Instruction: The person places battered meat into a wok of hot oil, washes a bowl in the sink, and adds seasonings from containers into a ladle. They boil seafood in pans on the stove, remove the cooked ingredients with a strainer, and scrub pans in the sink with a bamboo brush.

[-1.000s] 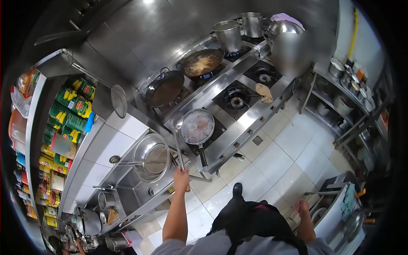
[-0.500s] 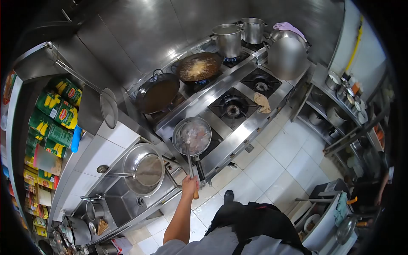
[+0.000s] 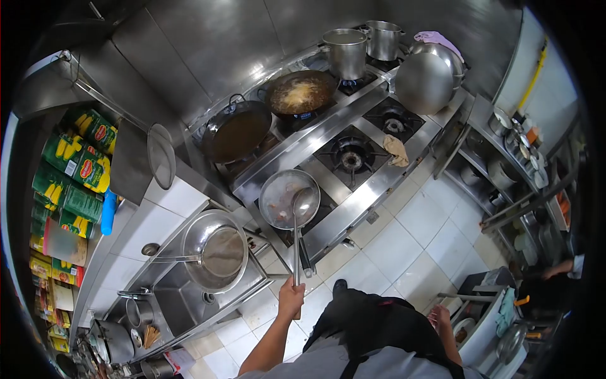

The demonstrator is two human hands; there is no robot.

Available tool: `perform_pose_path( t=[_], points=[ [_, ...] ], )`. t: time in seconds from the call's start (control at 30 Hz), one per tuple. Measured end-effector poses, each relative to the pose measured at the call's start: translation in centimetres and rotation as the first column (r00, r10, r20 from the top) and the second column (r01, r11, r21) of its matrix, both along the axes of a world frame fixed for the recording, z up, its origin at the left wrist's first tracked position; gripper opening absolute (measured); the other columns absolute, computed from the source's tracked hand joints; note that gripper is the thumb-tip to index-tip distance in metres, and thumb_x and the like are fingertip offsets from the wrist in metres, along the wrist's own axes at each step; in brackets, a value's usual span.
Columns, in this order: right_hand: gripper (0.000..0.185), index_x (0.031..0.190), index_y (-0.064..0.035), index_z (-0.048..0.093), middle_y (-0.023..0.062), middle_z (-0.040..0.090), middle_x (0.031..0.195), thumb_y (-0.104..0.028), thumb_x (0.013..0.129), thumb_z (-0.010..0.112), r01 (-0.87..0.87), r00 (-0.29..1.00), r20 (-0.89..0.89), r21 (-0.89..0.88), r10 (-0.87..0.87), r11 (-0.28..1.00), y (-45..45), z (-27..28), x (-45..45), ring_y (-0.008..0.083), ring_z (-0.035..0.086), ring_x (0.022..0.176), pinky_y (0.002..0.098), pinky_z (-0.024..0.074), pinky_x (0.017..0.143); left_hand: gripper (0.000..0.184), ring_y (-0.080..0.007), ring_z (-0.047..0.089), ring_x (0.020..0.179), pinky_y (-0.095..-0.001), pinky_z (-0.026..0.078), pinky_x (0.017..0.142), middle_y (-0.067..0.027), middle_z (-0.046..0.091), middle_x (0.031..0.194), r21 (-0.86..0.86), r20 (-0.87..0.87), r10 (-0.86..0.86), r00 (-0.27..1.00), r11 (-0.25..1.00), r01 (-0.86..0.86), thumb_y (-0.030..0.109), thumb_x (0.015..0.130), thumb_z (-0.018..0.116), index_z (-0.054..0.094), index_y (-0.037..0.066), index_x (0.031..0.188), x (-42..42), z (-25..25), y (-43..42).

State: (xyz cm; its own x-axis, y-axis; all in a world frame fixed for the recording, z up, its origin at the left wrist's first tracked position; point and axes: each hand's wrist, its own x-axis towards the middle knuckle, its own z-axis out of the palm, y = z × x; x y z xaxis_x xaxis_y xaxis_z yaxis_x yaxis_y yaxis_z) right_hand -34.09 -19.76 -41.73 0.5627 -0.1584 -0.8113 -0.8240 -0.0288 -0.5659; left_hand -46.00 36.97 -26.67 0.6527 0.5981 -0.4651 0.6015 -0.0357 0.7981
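My left hand (image 3: 291,299) is closed around the handle of a long metal ladle (image 3: 296,246). The ladle's round bowl is inside a frying pan (image 3: 265,211), toward its right side. Cloudy liquid with pinkish pieces fills the pan, which sits on the near left burner. The pan's own dark handle (image 3: 305,258) points toward me, just right of the ladle, and no hand grips it. Low by my right side, my right hand (image 3: 439,316) has loosely spread fingers with nothing visible in them, near a white cart (image 3: 483,350).
Behind the pan stand a dark wok (image 3: 237,136), a wok of foaming brown liquid (image 3: 300,95) and a tall pot (image 3: 347,57). A strainer rests over a metal bowl (image 3: 189,243) by the sink (image 3: 173,303). Another person's hand (image 3: 558,268) shows at the right edge.
The ladle's bowl has shifted from the pan's left side to its right. My left hand has moved slightly toward me and right. My right hand has come into view.
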Motion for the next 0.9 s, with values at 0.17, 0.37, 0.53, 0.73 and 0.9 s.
perform_pose_path(
  t=[0.17, 0.37, 0.53, 0.73, 0.9],
  points=[
    [0.020, 0.104, -0.0112, 0.057, 0.0049, 0.056, 0.083, -0.026, 0.091, 0.052, -0.027, 0.998, -0.055, -0.003, 0.027, 1.000, 0.7, 0.1, -0.3, 0.0191, 0.058, 0.067, 0.0342, 0.0509, 0.055, 0.035, -0.0354, 0.064, 0.064, -0.0443, 0.050, 0.063, -0.0159, 0.063, 0.068, 0.536, -0.046, -0.058, 0.997, 0.841, 0.074, 0.017, 0.084, 0.064, 0.056, 0.004, 0.116, -1.1, -2.3, 2.3],
    [0.018, 0.095, -0.0080, 0.058, 0.0045, 0.055, 0.079, -0.023, 0.091, 0.049, -0.111, 0.988, -0.116, -0.061, 0.104, 0.992, -0.4, 1.8, -5.2, 0.0198, 0.057, 0.064, 0.0372, 0.0504, 0.055, 0.045, -0.0307, 0.063, 0.058, -0.0402, 0.051, 0.057, -0.0149, 0.065, 0.073, 0.642, 0.050, -0.007, 0.999, 0.766, -0.026, 0.012, 0.087, 0.063, 0.050, 0.002, 0.129, 1.0, -1.5, 4.1],
    [0.022, 0.099, -0.0075, 0.055, 0.0053, 0.051, 0.075, -0.028, 0.092, 0.052, 0.108, 0.953, -0.274, -0.095, -0.131, 0.990, -2.7, -2.2, -10.3, 0.0244, 0.057, 0.065, 0.0410, 0.0523, 0.058, 0.020, -0.0074, 0.044, 0.045, -0.0234, 0.040, 0.039, 0.0008, 0.046, 0.063, -0.343, 0.424, 0.299, 0.855, 0.926, -0.154, 0.014, 0.094, 0.061, 0.050, 0.008, 0.110, 11.0, -2.6, 2.6],
    [0.019, 0.097, -0.0028, 0.060, 0.0135, 0.061, 0.080, -0.020, 0.089, 0.053, 0.192, 0.980, -0.043, -0.098, -0.196, 0.977, -4.7, -6.4, -13.2, 0.0262, 0.063, 0.065, 0.0403, 0.0557, 0.057, 0.012, -0.0095, 0.039, 0.045, -0.0260, 0.038, 0.040, 0.0030, 0.041, 0.062, -0.659, 0.386, 0.392, 0.835, 0.751, -0.048, 0.015, 0.087, 0.061, 0.051, 0.013, 0.079, 26.0, -8.7, 0.0],
    [0.026, 0.105, -0.0054, 0.061, 0.0074, 0.061, 0.093, -0.026, 0.089, 0.059, 0.445, 0.895, 0.075, -0.100, -0.439, 0.890, -1.2, -0.8, -15.0, 0.0195, 0.064, 0.074, 0.0369, 0.0565, 0.060, 0.039, -0.0090, 0.038, 0.052, -0.0262, 0.034, 0.049, 0.0040, 0.037, 0.058, -0.660, 0.473, 0.342, 0.812, 0.748, 0.069, 0.028, 0.093, 0.061, 0.037, 0.016, 0.065, 32.7, -12.4, -2.2]
  ],
)
